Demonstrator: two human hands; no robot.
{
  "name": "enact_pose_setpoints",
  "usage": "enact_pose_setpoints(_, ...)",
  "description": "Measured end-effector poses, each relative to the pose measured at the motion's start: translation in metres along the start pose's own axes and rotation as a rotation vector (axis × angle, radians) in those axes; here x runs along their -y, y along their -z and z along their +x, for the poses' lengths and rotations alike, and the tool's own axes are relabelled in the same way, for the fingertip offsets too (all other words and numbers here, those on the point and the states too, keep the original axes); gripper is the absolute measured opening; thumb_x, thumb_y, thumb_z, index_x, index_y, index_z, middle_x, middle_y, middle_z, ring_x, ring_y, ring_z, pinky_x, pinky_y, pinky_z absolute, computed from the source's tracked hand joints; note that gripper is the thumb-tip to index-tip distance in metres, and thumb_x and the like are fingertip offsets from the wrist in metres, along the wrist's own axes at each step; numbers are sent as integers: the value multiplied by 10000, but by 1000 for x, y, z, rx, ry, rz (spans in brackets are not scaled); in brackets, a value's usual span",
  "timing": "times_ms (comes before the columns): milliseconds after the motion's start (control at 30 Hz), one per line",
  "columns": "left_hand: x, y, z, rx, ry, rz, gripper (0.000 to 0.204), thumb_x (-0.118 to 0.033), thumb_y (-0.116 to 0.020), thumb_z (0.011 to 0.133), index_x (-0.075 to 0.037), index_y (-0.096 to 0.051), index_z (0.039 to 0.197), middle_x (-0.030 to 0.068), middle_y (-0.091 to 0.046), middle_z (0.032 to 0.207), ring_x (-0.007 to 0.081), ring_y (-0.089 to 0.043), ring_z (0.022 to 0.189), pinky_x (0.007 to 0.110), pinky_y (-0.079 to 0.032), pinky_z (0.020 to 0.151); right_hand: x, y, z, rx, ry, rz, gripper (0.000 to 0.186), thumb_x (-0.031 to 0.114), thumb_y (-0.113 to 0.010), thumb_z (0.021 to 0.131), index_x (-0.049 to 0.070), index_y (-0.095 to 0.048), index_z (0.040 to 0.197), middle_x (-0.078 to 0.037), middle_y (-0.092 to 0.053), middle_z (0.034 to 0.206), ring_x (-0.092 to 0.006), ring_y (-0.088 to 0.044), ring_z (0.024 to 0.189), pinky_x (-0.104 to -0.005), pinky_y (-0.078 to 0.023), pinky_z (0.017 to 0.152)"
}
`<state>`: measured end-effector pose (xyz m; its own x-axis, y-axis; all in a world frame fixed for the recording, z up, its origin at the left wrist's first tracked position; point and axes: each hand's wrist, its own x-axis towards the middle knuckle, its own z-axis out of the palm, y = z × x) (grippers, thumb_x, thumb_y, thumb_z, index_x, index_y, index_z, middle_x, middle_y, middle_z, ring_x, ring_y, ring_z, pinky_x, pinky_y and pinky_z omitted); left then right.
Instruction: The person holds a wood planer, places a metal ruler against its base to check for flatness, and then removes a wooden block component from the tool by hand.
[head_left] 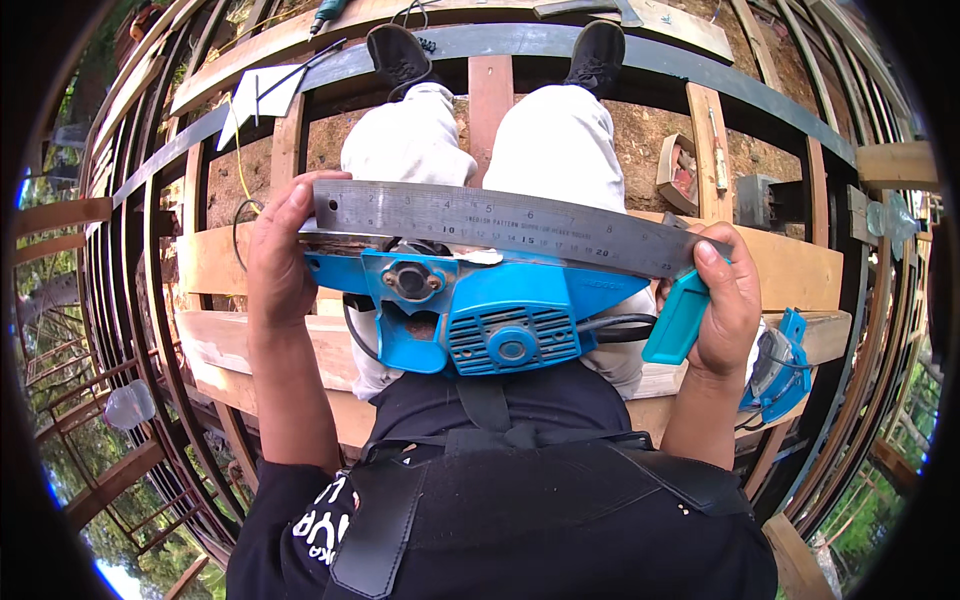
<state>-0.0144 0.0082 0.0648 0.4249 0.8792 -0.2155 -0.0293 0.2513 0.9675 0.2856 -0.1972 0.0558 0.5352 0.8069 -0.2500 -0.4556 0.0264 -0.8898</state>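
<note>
A blue electric power tool (480,315), turned over, rests on my lap. A long steel ruler (480,222) lies along its flat base. My left hand (278,250) grips the left end of the ruler and the tool's edge. My right hand (728,300) holds the ruler's right end, fingers wrapped near the tool's teal handle (676,320). A black cord (615,327) runs from the tool's body toward the handle.
I sit on wooden planks (215,262) laid over a metal and timber frame above bare soil. My legs and black shoes (398,52) rest on a dark steel beam (500,40). A second blue tool (780,370) lies at my right. A small box (678,172) sits on the soil.
</note>
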Motion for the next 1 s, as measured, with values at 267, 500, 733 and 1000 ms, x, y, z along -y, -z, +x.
enact_pose_setpoints(267, 3, -1, -2, -51, -2, -137, 136, -173, -596, 926, -48, -610, 875, -9, -612, 799, 49, -553, 712, 197, -451, 647, -2, -12, 14, -27, 52, -141, 118, 182, -525, 930, 72, -493, 958, -36, -577, 763, -97, -566, 579, -205, -460, 475)
enact_pose_setpoints(500, 7, -2, -8, -64, -35, -157, 137, -161, -598, 923, -41, -607, 858, 0, -610, 804, 50, -539, 723, 199, -440, 662, -6, 2, 16, 94, -2, -81, 130, 130, -559, 918, 31, -519, 991, -66, -565, 926, -126, -579, 700, -256, -502, 574)
enact_pose_setpoints(733, 10, -2, -12, -57, -97, -188, 138, -158, -606, 920, -33, -613, 863, 8, -617, 799, 51, -542, 721, 200, -439, 662, -11, -4, 9, 55, 30, -54, 118, 120, -581, 908, 48, -514, 973, -38, -566, 837, -103, -557, 659, -222, -475, 559)
enact_pose_setpoints(1000, 14, -2, -15, -80, -149, -193, 139, -149, -608, 920, -27, -619, 855, 16, -626, 801, 53, -547, 727, 203, -443, 669, -12, -4, 10, 78, 40, -55, 113, 121, -588, 906, 58, -509, 954, -28, -566, 789, -92, -535, 629, -213, -458, 554)
